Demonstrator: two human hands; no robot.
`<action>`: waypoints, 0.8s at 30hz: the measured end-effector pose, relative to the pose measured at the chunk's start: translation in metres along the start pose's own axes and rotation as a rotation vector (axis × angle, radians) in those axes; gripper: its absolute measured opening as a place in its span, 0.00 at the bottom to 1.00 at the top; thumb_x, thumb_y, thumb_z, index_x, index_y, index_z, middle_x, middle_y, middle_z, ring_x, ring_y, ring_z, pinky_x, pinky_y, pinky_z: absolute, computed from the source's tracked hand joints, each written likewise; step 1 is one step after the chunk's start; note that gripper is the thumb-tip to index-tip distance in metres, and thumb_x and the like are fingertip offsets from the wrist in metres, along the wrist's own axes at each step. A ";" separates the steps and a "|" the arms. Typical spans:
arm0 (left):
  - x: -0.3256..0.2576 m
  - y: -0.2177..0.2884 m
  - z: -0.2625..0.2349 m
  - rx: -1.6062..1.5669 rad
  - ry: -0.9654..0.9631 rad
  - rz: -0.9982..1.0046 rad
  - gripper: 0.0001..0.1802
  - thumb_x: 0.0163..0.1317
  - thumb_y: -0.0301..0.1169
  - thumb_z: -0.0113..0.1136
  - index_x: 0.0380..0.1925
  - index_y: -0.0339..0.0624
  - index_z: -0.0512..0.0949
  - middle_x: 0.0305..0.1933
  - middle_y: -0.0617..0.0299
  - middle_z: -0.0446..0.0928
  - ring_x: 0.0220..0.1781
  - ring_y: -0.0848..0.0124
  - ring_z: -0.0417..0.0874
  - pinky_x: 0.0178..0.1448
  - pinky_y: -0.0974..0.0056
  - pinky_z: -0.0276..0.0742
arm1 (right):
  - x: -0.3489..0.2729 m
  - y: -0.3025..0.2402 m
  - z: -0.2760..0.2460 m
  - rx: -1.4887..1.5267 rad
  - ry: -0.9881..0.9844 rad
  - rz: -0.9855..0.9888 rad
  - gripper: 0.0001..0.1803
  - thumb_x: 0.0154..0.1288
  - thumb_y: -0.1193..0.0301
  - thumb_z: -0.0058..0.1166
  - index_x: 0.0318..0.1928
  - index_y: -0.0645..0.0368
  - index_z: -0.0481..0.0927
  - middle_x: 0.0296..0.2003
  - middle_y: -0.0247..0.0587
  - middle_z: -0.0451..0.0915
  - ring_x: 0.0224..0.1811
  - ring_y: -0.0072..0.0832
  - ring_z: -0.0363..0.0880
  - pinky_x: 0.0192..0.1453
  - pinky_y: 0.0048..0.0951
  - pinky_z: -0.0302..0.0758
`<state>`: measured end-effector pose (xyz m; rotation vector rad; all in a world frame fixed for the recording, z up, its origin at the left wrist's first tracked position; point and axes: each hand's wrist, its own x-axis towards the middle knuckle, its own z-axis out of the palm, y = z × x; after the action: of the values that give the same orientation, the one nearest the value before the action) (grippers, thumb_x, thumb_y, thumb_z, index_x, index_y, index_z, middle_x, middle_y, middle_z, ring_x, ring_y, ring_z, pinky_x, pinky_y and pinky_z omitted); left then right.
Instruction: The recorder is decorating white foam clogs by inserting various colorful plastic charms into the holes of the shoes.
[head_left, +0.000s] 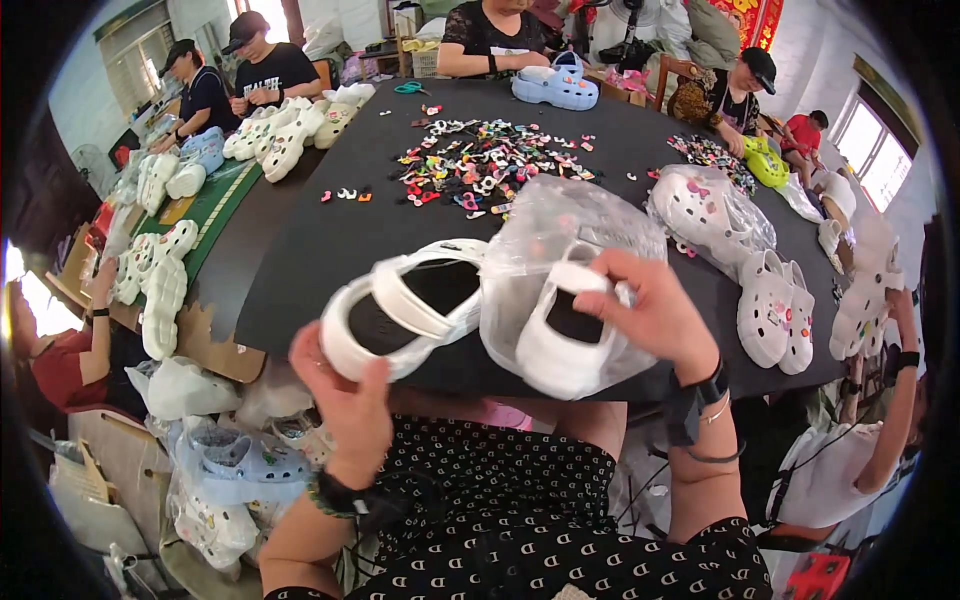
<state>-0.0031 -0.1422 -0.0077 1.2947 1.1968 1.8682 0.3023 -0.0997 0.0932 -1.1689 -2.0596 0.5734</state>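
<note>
A white clog (415, 318) with a dark insole lies tilted over the table's near edge, its heel end toward me. My left hand (352, 405) grips that heel between thumb and fingers. Beside it to the right, a second white clog (560, 365) sits partly inside a clear plastic bag (575, 225). My right hand (655, 305) holds this clog at its right side, thumb over the opening; some fingers are hidden behind the clog and bag. Both clogs have their openings facing up toward me.
A pile of colourful shoe charms (490, 165) covers the middle of the black table (300, 270). Bagged clogs (705, 215) and a white pair (775, 310) stand right. Several people work around; one handles a blue clog (556, 85). Bagged shoes (240, 465) lie at lower left.
</note>
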 end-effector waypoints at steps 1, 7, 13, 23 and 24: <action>-0.012 -0.013 0.001 0.074 -0.028 0.044 0.41 0.54 0.26 0.65 0.65 0.40 0.52 0.64 0.52 0.61 0.66 0.63 0.65 0.71 0.58 0.61 | -0.004 -0.003 0.012 0.076 -0.061 0.045 0.17 0.59 0.70 0.64 0.48 0.58 0.77 0.26 0.43 0.79 0.28 0.31 0.78 0.34 0.31 0.72; -0.055 -0.023 -0.006 0.088 -0.296 0.048 0.48 0.39 0.35 0.83 0.54 0.41 0.56 0.60 0.54 0.56 0.62 0.64 0.65 0.64 0.58 0.70 | -0.024 -0.034 0.064 0.086 -0.442 0.102 0.34 0.61 0.67 0.62 0.64 0.54 0.59 0.22 0.49 0.78 0.26 0.48 0.81 0.31 0.42 0.75; -0.060 -0.005 -0.028 0.503 -0.581 -0.233 0.43 0.35 0.44 0.85 0.42 0.36 0.65 0.41 0.55 0.74 0.39 0.67 0.81 0.45 0.61 0.78 | -0.034 -0.035 0.089 0.041 -0.515 -0.048 0.33 0.52 0.50 0.69 0.54 0.54 0.75 0.21 0.38 0.76 0.26 0.37 0.80 0.31 0.36 0.73; 0.093 0.084 -0.009 0.774 -1.044 0.080 0.17 0.54 0.39 0.70 0.32 0.37 0.80 0.27 0.54 0.80 0.28 0.62 0.82 0.36 0.63 0.77 | -0.047 -0.033 0.077 -0.092 -0.426 -0.234 0.10 0.55 0.67 0.62 0.33 0.58 0.76 0.23 0.47 0.79 0.31 0.48 0.82 0.35 0.45 0.77; 0.108 0.081 0.004 0.738 -0.941 0.108 0.11 0.55 0.31 0.69 0.34 0.36 0.80 0.30 0.59 0.82 0.32 0.74 0.83 0.38 0.68 0.77 | -0.048 -0.036 0.075 -0.089 -0.431 -0.261 0.10 0.55 0.67 0.62 0.33 0.58 0.76 0.23 0.47 0.79 0.31 0.48 0.82 0.34 0.45 0.77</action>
<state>-0.0366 -0.0875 0.1113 2.2828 1.2712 0.6084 0.2432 -0.1619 0.0506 -0.8538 -2.5776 0.6533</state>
